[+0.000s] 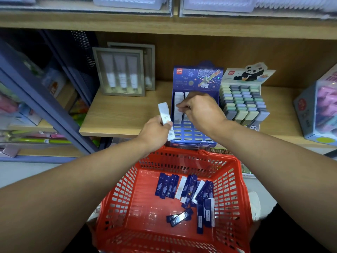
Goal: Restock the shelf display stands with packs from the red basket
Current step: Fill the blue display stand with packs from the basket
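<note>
Two hands: the left hand (156, 132) holds one white pack (166, 119), and the right hand (200, 110) reaches into one of two display stands, a blue stand (197, 77) and a panda stand (245, 99). One red basket (127, 194) holds roughly fifteen dark blue packs (166, 186) and about three white ones (180, 187). Two picture frames (119, 72) stand behind.

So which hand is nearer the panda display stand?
Right. The right hand is over the blue display stand, just beside the panda display stand. The left hand, holding a white pack, is farther left.
</note>
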`<action>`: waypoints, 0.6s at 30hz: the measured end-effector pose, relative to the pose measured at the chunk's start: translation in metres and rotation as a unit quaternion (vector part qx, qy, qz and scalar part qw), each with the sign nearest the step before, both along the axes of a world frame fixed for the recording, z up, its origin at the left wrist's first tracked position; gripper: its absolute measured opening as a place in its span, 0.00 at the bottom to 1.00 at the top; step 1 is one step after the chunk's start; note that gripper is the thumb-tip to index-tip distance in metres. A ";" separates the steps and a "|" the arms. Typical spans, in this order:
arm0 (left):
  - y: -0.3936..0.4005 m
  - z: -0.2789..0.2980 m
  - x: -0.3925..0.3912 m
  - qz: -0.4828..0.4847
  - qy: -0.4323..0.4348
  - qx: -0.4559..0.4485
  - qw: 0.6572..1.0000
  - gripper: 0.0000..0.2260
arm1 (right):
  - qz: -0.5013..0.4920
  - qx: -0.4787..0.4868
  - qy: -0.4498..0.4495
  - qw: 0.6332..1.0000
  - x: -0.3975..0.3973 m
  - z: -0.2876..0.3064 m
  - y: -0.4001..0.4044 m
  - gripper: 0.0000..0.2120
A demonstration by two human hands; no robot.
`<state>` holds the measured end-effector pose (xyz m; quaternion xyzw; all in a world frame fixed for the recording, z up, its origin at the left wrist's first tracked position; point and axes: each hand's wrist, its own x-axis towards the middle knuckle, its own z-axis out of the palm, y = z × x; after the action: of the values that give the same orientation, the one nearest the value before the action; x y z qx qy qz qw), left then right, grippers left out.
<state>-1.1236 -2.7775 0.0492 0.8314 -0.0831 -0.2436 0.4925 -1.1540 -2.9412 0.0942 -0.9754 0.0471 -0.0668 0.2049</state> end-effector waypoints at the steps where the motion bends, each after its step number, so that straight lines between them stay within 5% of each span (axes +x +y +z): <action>1: 0.000 0.000 0.000 -0.001 -0.001 -0.001 1.000 0.06 | -0.003 0.000 0.002 1.000 0.000 0.000 0.001 0.11; 5: 0.001 0.006 -0.002 -0.029 -0.063 0.056 0.996 0.09 | 0.000 -0.017 -0.017 1.000 -0.001 0.002 0.003 0.11; 10: -0.002 0.018 -0.009 -0.085 -0.237 0.090 0.964 0.09 | 0.028 0.126 -0.085 0.988 -0.011 0.010 0.008 0.16; 18: -0.001 0.014 -0.013 -0.099 -0.279 0.089 0.951 0.20 | 0.011 0.201 -0.077 0.976 -0.022 0.014 -0.011 0.11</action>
<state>-1.1365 -2.7789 0.0631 0.8942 -0.2772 -0.0561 0.3470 -1.1762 -2.9524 0.1080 -0.9066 0.0327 -0.1286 0.4005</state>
